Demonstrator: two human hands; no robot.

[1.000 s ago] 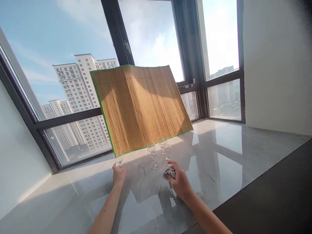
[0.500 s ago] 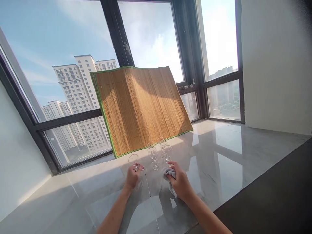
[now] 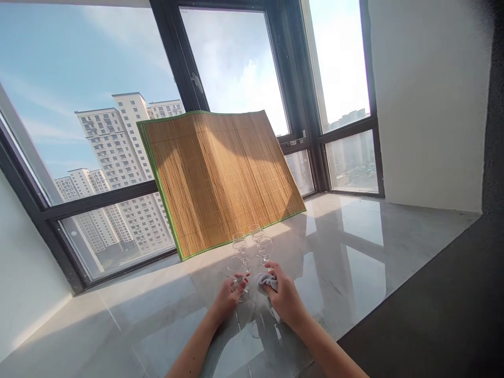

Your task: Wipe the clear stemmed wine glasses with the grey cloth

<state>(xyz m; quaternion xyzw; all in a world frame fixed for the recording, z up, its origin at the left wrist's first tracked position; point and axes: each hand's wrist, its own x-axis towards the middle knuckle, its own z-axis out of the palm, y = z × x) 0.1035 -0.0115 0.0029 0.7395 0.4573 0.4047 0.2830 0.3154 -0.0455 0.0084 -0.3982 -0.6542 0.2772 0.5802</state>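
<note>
My left hand is closed around a clear stemmed glass, its bowl rising above my fingers and its round foot showing below them. A grey cloth is bunched in my right hand, with one end hanging down toward the sill. The two hands are a short way apart. Just beyond them several more clear stemmed glasses stand upright in a close group. Their outlines overlap, and my hands partly hide the nearest ones.
A bamboo mat with green edging leans against the window behind the glasses. The glossy grey stone sill carries strong reflections. Dark window frames and a white wall border it. A dark edge runs along the front right.
My left hand has moved right with the stemmed glass, closer to my right hand. My right hand still holds the cloth. The whole view has shifted slightly left.
</note>
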